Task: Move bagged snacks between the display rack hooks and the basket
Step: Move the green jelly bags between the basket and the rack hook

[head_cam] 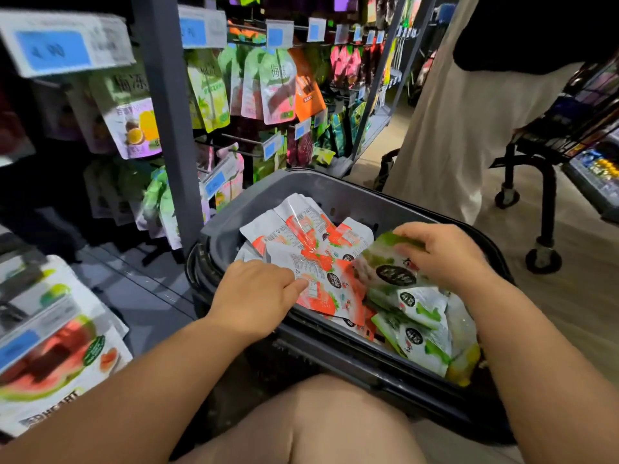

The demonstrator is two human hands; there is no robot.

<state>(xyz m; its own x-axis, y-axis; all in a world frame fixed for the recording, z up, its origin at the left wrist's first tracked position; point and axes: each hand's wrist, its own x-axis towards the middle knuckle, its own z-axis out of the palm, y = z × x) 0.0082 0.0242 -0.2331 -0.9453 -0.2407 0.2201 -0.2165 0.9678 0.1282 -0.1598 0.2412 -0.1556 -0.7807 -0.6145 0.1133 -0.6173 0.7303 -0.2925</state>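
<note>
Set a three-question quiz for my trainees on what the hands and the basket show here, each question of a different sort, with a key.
1. True or false: the right hand grips a green bag.
2. Where do the red-and-white bags lie? A) on rack hooks B) in the basket C) on the floor
3. Fill in: the left hand pinches the edge of a ____ bag.

Key: 1 true; 2 B; 3 red-and-white.

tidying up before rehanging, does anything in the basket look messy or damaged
Only the jumble: red bags and green bags lie heaped at mixed angles in the basket, several red ones back side up. A yellow bag is wedged against the near right rim. No tear or spill shows.
</note>
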